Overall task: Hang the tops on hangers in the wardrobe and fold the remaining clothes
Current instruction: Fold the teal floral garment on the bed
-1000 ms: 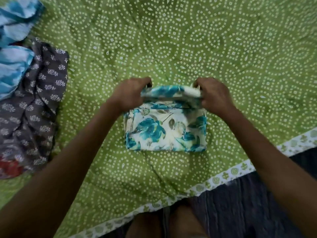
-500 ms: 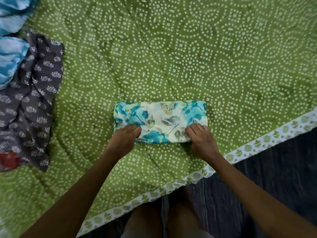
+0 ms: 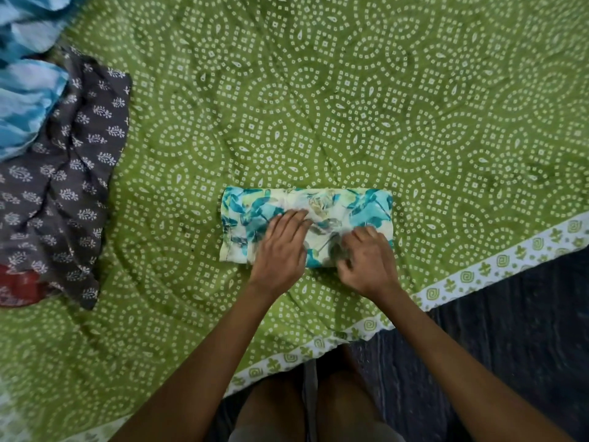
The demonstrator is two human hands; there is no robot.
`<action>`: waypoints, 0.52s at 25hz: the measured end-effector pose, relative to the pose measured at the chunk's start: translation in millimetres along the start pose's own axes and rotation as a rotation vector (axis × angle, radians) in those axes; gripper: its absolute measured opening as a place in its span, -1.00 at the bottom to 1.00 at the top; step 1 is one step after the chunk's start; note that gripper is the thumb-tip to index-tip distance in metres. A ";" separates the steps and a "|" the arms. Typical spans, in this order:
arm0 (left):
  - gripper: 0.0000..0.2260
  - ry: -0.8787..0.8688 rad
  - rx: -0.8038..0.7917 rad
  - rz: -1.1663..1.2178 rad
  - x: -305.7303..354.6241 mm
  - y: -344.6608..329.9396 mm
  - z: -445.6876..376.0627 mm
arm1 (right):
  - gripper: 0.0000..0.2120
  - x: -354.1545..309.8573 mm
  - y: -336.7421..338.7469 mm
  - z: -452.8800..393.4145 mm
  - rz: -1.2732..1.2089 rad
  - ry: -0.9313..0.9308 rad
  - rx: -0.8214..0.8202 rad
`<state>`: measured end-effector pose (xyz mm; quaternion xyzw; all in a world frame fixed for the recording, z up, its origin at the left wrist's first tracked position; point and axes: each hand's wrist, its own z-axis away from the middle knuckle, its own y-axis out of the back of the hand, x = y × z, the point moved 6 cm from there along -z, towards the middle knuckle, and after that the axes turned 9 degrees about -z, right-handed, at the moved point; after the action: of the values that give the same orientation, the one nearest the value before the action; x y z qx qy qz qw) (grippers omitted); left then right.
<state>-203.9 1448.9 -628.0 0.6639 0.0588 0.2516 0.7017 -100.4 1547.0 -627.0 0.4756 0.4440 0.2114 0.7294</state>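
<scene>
Folded floral garment (image 3: 318, 205) lies as a compact rectangle on the green dotted bedspread (image 3: 350, 106), near its bordered front edge. My left hand (image 3: 280, 250) rests flat on it, fingers straight and together, pressing down. My right hand (image 3: 366, 263) sits on its near right part; it is blurred, so I cannot tell its grip. Grey printed garment (image 3: 63, 186) and blue cloth (image 3: 25, 103) lie well apart at left.

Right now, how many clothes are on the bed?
4 show: floral garment under both hands, grey printed one at left, blue one above it, red bit below. More may hide.
</scene>
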 end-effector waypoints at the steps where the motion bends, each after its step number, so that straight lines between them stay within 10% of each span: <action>1: -0.58 -0.010 0.008 0.040 3.6 -6.7 -6.8 | -0.65 -9.8 1.7 -7.9 -0.038 -0.021 0.094; 13: -0.20 0.154 -0.022 -0.292 -67.9 -50.7 -45.0 | -0.31 51.1 -54.9 -76.8 0.072 -0.307 -0.020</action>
<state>-267.6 1460.6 -698.8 0.6195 0.2056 0.1976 0.7314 -145.5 1598.0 -709.9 0.5108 0.3080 0.1668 0.7851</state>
